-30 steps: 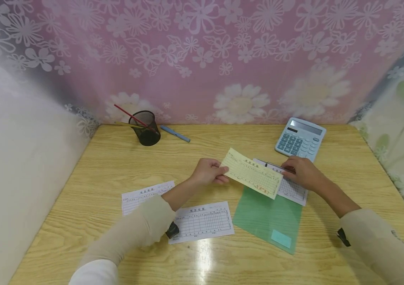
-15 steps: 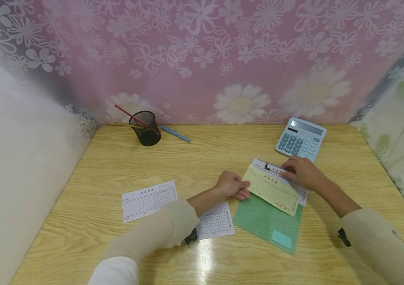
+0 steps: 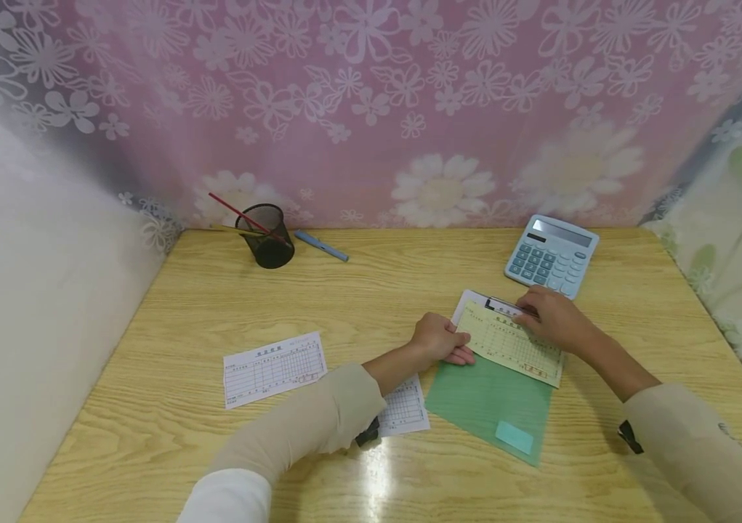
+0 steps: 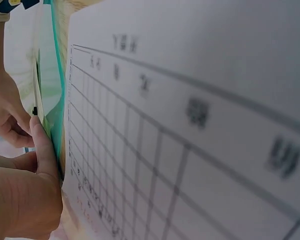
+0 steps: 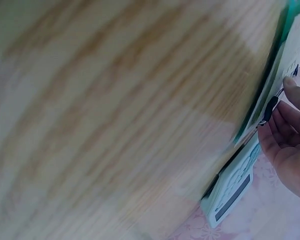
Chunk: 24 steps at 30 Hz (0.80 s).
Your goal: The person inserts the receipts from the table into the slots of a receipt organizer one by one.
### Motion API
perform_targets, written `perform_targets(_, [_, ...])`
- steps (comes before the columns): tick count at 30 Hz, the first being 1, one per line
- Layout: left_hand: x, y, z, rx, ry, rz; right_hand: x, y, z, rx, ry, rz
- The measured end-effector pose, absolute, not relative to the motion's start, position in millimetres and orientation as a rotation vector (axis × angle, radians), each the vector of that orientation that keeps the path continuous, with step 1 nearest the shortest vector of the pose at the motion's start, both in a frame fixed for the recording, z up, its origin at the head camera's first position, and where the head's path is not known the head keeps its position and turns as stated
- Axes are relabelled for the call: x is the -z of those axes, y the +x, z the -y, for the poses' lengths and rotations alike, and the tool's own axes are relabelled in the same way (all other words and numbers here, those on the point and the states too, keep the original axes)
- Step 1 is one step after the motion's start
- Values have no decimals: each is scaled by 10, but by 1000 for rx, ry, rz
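Observation:
In the head view my left hand (image 3: 441,340) pinches the left edge of a yellow receipt slip (image 3: 508,341) between thumb and fingers. The slip lies over a white receipt slip (image 3: 464,305) at the top of a green clipboard (image 3: 475,399), its upper edge right at the metal clip (image 3: 501,306). My right hand (image 3: 555,317) grips that clip, thumb on one side and fingers on the other, as the right wrist view shows with the clip's black part (image 5: 271,108). The left wrist view has my left hand (image 4: 27,197) close beside the right hand (image 4: 10,110).
Two white receipt slips lie left of the clipboard: a far one (image 3: 272,370) and a near one (image 3: 406,410) partly under my left sleeve. A light blue calculator (image 3: 552,256) sits just behind the clipboard. A mesh pen cup (image 3: 272,250) and a blue pen (image 3: 321,245) stand farther back.
My left hand has carried the yellow slip rightward and down onto the clipboard, then turned it more level and up against the clip. My right hand has stayed on the clip.

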State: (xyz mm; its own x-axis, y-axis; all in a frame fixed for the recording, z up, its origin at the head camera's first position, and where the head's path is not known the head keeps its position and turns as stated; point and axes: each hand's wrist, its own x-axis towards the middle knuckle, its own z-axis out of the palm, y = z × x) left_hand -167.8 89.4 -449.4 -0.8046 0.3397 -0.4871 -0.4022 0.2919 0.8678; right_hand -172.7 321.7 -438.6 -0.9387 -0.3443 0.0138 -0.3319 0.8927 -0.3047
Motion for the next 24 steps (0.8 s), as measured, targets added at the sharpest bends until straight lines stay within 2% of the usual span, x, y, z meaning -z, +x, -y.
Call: perform_targets(24, [4448,-1695,-922,-1524,-123,-1991,4386,-1706,-3217,459,-650,-3060])
